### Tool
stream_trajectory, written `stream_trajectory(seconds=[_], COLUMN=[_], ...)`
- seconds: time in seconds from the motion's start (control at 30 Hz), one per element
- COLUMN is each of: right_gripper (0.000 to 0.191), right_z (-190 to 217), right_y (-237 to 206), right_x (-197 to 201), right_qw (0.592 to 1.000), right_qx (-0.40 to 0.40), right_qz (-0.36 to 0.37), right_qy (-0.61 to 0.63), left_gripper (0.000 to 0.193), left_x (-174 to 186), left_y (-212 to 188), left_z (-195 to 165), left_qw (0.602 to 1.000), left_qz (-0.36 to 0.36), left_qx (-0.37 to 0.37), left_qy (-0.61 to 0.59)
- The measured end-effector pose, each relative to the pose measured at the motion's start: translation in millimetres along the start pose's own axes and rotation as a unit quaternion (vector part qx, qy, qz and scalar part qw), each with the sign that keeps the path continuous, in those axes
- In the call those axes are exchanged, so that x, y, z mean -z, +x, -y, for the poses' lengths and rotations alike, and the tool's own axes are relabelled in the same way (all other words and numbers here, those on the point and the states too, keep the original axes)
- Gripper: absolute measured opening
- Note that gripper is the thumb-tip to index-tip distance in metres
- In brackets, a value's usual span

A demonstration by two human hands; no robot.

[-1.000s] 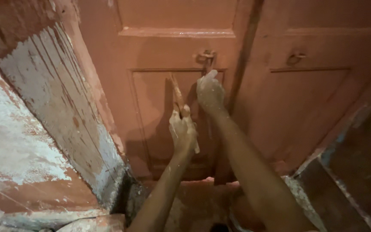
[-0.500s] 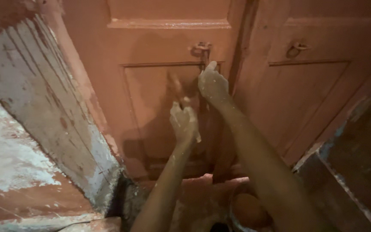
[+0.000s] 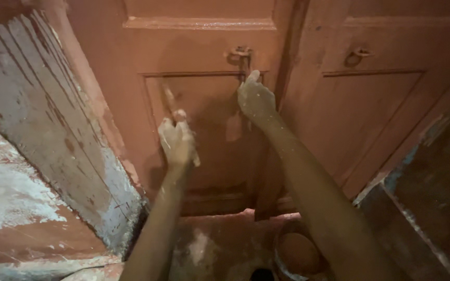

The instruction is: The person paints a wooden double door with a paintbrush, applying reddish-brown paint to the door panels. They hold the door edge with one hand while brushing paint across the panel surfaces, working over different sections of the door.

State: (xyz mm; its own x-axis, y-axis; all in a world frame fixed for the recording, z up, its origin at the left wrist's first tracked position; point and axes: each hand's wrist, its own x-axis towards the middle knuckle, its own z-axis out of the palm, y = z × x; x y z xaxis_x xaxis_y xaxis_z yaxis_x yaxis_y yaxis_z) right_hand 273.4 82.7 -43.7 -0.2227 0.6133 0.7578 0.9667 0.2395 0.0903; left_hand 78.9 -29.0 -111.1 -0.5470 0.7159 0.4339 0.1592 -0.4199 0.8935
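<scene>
Two reddish-brown panelled door leaves fill the view. My left hand [image 3: 177,141] grips a paintbrush [image 3: 171,104] whose handle points up and left against the left door leaf [image 3: 204,41]. My right hand [image 3: 255,98] reaches up to the chain latch [image 3: 241,53] hanging near that leaf's edge, with fingers touching the chain just below the ring. Both hands are smeared with pale paint. The right door leaf [image 3: 391,114] carries a small ring handle [image 3: 359,53].
A peeling white and red painted wall [image 3: 32,156] stands close on the left. A round paint container [image 3: 298,255] sits on the floor below my right arm. A dark wall edge [image 3: 433,198] rises at the right.
My left hand with the brush has moved down and left across the door panel. My right hand has stayed up at the chain latch. The view has shifted slightly.
</scene>
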Motion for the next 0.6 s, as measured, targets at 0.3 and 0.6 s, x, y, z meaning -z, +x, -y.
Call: stream_trajectory(seconds=[0.3, 0.6], right_gripper=[0.058, 0.049], right_z=[3, -8], right_y=[0, -1], right_x=[6, 9], right_qw=[0.999, 0.995], right_qx=[-0.001, -0.023], right_qz=[0.041, 0.023], right_qy=[-0.001, 0.095], left_gripper=[0.038, 0.026], left_x=[-58, -35], left_y=[-11, -17], left_z=[33, -39], left_qw=[0.947, 0.946], left_qz=[-0.068, 0.271], left_qx=[-0.227, 0.155], left_qy=[0.219, -0.089])
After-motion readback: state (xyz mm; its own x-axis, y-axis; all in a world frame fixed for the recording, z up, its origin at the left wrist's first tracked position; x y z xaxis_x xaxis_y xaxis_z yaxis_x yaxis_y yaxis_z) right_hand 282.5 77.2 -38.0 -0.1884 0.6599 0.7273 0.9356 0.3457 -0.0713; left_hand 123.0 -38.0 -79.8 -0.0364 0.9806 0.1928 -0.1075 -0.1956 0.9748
